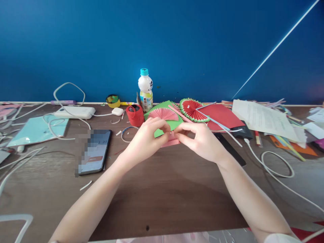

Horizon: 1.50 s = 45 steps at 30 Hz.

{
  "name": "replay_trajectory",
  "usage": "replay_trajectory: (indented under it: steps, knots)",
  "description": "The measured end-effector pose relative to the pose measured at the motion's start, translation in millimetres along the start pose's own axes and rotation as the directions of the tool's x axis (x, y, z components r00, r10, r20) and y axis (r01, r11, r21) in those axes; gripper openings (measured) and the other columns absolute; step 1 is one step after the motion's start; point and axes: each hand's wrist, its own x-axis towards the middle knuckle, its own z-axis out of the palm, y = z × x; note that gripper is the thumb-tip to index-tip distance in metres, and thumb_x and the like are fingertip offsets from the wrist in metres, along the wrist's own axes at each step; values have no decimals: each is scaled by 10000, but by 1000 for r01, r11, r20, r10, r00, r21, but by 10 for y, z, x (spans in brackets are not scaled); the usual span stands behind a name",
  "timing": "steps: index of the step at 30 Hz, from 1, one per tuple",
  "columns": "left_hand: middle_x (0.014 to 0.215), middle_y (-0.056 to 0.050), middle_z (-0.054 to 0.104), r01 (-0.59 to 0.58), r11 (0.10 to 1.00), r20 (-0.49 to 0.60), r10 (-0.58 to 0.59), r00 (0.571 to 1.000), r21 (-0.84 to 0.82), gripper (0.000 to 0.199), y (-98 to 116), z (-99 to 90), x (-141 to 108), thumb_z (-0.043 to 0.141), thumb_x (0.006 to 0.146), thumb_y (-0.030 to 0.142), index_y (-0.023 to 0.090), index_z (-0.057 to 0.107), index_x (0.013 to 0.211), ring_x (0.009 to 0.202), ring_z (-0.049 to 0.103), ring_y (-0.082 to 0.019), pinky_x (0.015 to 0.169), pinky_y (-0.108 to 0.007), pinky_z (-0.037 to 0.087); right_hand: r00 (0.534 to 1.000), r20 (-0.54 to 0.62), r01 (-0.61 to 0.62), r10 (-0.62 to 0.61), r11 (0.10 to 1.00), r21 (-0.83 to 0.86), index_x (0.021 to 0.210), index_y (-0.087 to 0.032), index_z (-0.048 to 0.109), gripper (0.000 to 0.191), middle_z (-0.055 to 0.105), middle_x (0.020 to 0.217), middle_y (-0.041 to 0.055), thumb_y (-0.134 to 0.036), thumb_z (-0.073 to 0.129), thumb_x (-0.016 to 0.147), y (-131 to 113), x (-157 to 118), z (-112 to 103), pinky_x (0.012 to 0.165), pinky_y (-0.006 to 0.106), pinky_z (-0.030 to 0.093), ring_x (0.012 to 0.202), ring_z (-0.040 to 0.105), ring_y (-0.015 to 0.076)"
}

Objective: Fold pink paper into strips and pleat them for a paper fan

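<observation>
My left hand (155,133) and my right hand (194,138) meet near the middle of the desk. Both pinch a small piece of folded pink paper (171,141) between thumb and fingers. Just behind it is a pleated pink fan (163,114) on green paper (160,132). A round pleated fan in red with a green edge (193,109) sits beyond my right hand, and pale paper strips (217,122) lie across it.
A bottle (145,89), a red roll (135,115) and a phone (95,152) are left of centre. On the right are red paper (222,114), a dark phone (231,150), printed sheets (263,118) and a white cable (268,170).
</observation>
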Motion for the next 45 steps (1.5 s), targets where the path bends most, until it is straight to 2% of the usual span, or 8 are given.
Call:
replay_trajectory:
  steps: [8,13,19,27,31,36,41,45]
  knots:
    - [698,12,584,246,957,-42,-243,969,154,73,-300,-262,45,454,704,206,194,525,690,636,513,-133,610,-256,390,990,-101,-96,102,993,66,779,-171,610,89,626,729,7,-223,539,787,169,48,-203,598,249,423,640,558,122]
    - [743,-36,589,405,755,-212,-345,914,516,33,-525,-377,60,501,674,233,204,516,672,598,499,-163,524,-266,320,989,-90,-107,121,984,142,746,-172,586,128,588,699,11,-286,553,793,243,61,-349,572,249,429,625,553,124]
    - [687,-83,595,470,633,-268,-393,880,615,236,-574,-372,82,386,804,329,194,545,694,622,539,-213,525,-283,311,985,-57,-149,162,970,191,767,-167,602,121,584,689,6,-286,581,780,301,72,-442,584,241,435,633,557,118]
    - [808,-8,642,283,952,49,-290,956,117,271,-447,-244,69,404,792,296,225,613,949,665,546,-141,611,-242,399,980,-40,-180,194,956,231,772,-164,612,150,583,694,6,-313,607,760,334,76,-445,586,244,447,637,565,120]
    - [766,5,624,224,974,199,-219,955,-5,242,-295,-127,52,442,790,369,205,614,835,624,514,-119,573,-229,390,978,-9,-198,207,948,248,771,-171,612,166,589,699,5,-336,614,755,338,86,-413,607,252,470,647,577,121]
    - [675,23,572,187,982,168,-188,968,18,168,-235,-73,50,434,767,273,182,569,727,568,453,-93,532,-211,354,976,-13,-210,218,950,229,823,-176,616,160,638,752,24,-321,606,758,359,101,-378,672,303,502,712,620,157]
    - [698,13,580,84,996,165,-89,982,38,143,-254,-32,33,419,737,213,176,553,706,638,496,-107,592,-217,382,980,-199,9,-25,997,-81,1069,-225,604,285,609,1144,57,-198,527,796,276,75,-261,901,419,442,1079,544,233]
    - [667,23,578,10,999,213,-20,977,49,113,-233,16,15,439,714,198,180,542,673,617,487,-98,590,-209,369,975,33,219,-219,934,-281,962,-225,649,230,645,1045,45,-147,514,793,154,54,-73,953,426,384,1102,512,225]
